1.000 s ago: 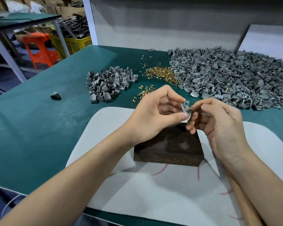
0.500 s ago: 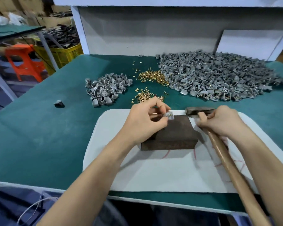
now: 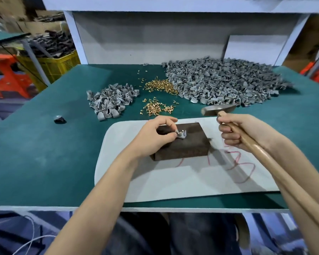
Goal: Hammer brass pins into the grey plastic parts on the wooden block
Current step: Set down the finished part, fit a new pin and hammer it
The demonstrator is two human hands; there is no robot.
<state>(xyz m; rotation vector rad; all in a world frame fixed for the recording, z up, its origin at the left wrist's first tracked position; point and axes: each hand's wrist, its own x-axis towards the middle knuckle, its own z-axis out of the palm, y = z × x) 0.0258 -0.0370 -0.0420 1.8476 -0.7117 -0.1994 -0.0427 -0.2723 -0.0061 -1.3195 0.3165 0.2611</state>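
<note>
Hammer (image 3: 217,109): head blurred, striking face unreadable. Handle (image 3: 247,140) runs to 5 o'clock behind the right forearm, butt end hidden. Left hand (image 3: 151,138) covers the 9 o'clock end of the wooden block (image 3: 190,146) and part of the grey part (image 3: 182,135). Brass pin (image 3: 183,133) too small to judge depth. Small dark item (image 3: 59,119), far out at 9 o'clock from block: unidentifiable. Red marks (image 3: 245,166) partly under right hand (image 3: 241,131).

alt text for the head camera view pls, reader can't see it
A person's left hand pinches a small grey plastic part on a dark wooden block while the right hand holds a wooden-handled hammer raised to its right. Behind, on the green table, lie heaps of grey parts and loose brass pins.
</note>
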